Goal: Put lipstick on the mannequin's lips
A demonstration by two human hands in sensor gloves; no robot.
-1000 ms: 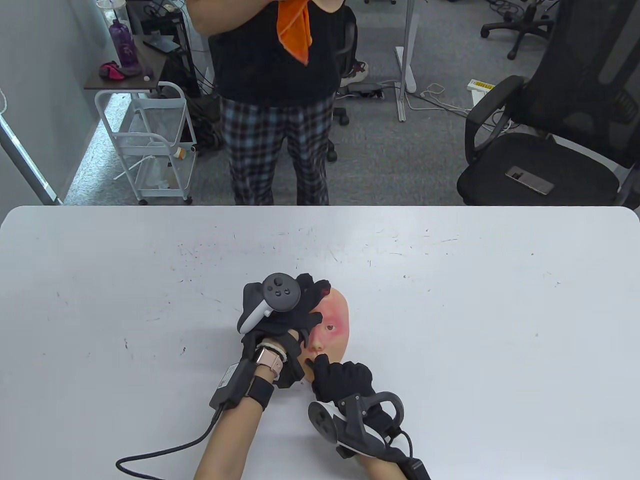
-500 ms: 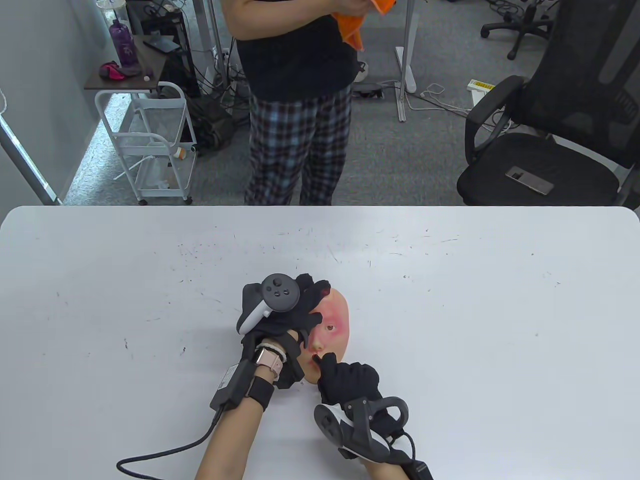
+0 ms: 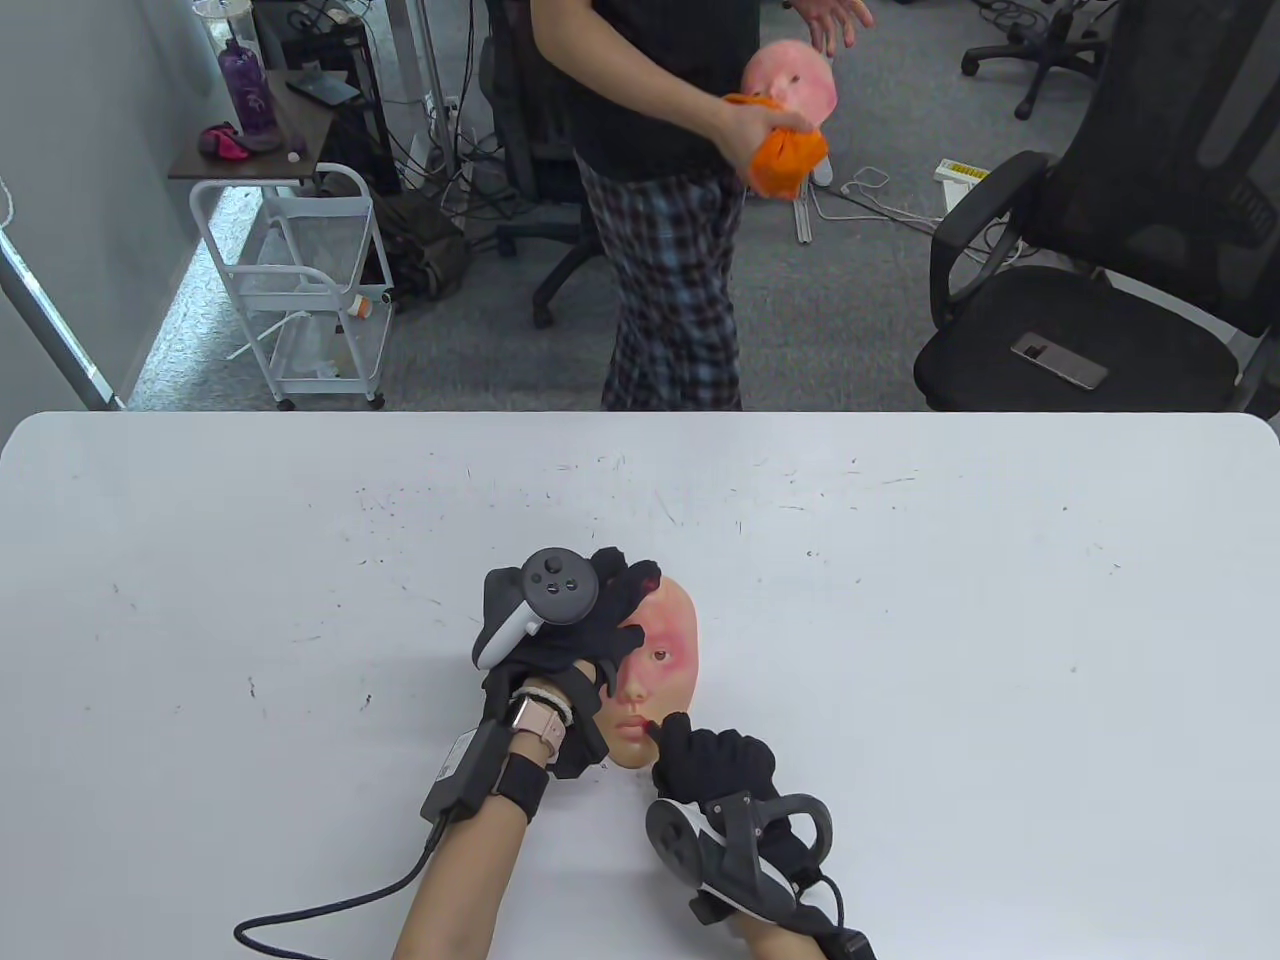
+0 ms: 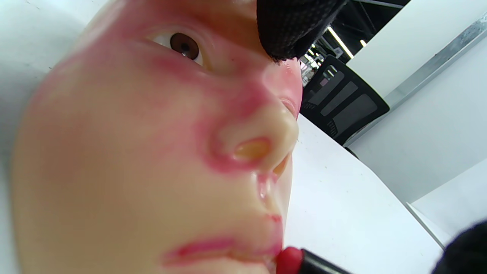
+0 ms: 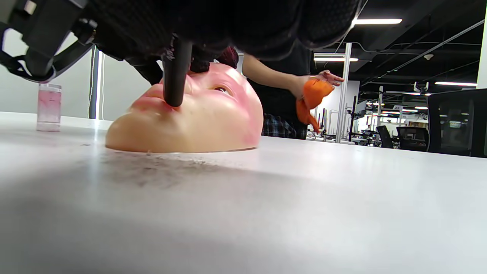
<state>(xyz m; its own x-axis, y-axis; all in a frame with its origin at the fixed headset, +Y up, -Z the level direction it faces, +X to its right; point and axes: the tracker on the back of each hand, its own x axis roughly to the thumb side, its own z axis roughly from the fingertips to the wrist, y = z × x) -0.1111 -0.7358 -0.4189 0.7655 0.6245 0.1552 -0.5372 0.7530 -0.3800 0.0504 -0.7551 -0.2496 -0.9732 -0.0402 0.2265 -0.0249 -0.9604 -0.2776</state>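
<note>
The mannequin face (image 3: pixel 668 655) lies face up on the white table (image 3: pixel 900 600), with red smears on its cheeks. My left hand (image 3: pixel 585 625) lies over its left side and holds it steady; one gloved fingertip (image 4: pixel 289 30) rests near the brow. My right hand (image 3: pixel 715 762) grips a black lipstick (image 5: pixel 175 72) just below the chin. The lipstick's red tip (image 4: pixel 290 260) touches the right corner of the lips (image 4: pixel 213 247). The lips show a thin red line. The face also shows in the right wrist view (image 5: pixel 198 118).
A person (image 3: pixel 670 200) stands beyond the table's far edge with another mask (image 3: pixel 795 75) and an orange cloth (image 3: pixel 788 160). A black office chair (image 3: pixel 1100 280) is at the far right. A clear cup of pink liquid (image 5: pixel 49 107) stands on the table. A cable (image 3: pixel 330 905) trails from my left wrist.
My right hand has slid right and slightly toward me, moving the lipstick tip along the lips to their right corner. The person behind has walked right and now holds up a mask.
</note>
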